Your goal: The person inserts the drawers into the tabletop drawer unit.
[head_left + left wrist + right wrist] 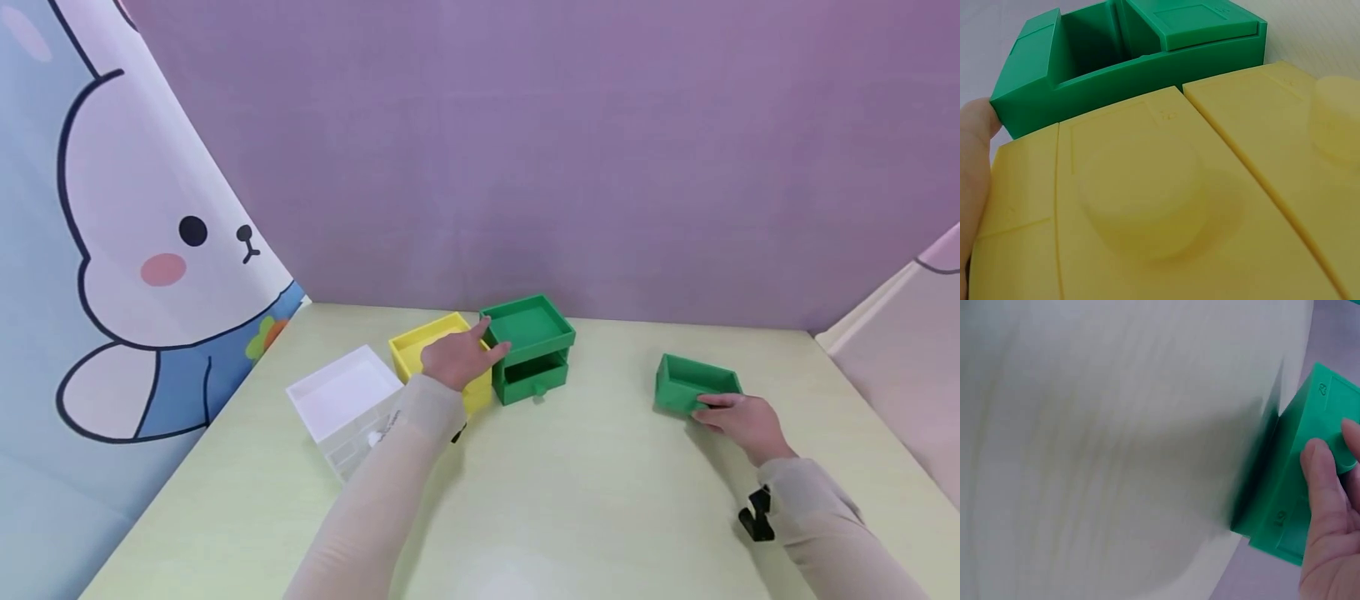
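My right hand [746,423] pinches the round knob of a small green drawer [678,386], thumb and finger on either side of it. The right wrist view shows the drawer's front [1291,531] close over the table, with a dark shadow beneath. My left hand [456,358] reaches over a yellow drawer cabinet [408,342], its fingertips at the near left edge of a green drawer cabinet [528,329]. An empty slot [1091,40] gapes in the green cabinet's upper level, above a lower drawer [551,377] with a knob.
Left of the yellow cabinet stands a white drawer cabinet [345,392], partly behind my left sleeve. All sit on a pale wooden table [570,500]. A purple cloth backdrop [562,167] hangs behind, and a rabbit-print cloth [127,250] hangs at the left.
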